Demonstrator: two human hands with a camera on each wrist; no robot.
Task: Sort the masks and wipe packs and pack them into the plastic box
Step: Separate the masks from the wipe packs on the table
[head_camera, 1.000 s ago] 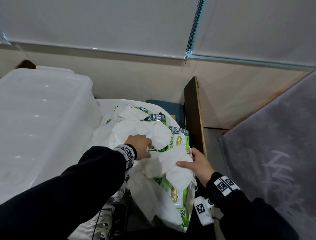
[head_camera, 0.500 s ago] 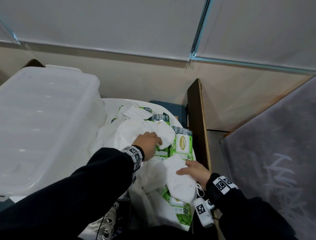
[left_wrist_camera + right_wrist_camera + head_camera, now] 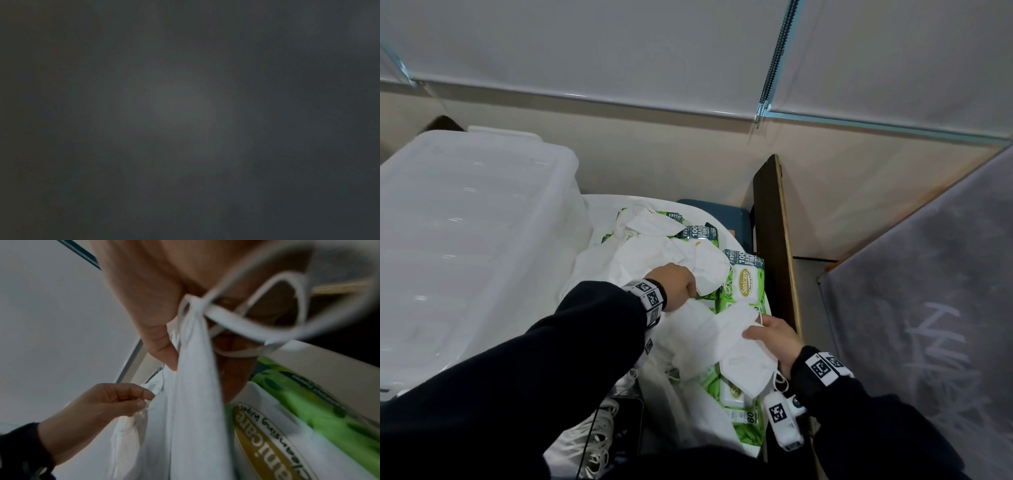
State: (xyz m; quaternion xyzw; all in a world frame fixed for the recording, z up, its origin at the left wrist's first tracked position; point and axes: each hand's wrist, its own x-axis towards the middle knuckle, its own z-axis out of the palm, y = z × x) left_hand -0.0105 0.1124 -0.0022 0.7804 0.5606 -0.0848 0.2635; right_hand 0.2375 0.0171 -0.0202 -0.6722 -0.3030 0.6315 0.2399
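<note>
A heap of white masks point(image 3: 654, 253) and green wipe packs point(image 3: 744, 279) lies on a round white surface point(image 3: 602, 205). My right hand point(image 3: 770, 334) pinches a white folded mask point(image 3: 743, 363) point(image 3: 191, 386) between thumb and fingers; its ear loops point(image 3: 267, 308) dangle by the palm. My left hand point(image 3: 676, 282) point(image 3: 115, 399) pinches the edge of another white mask point(image 3: 705, 270) in the heap. The clear plastic box point(image 3: 465, 240) stands at the left. The left wrist view is dark.
A dark wooden board point(image 3: 774, 240) stands on edge right of the heap. A grey panel point(image 3: 928, 308) leans at the far right. A blue seat point(image 3: 722, 216) shows behind the heap. White cords point(image 3: 599, 442) lie near my lap.
My right hand has drawn its mask a little down and toward me. My left hand has shifted slightly right within the heap and closed on a mask edge.
</note>
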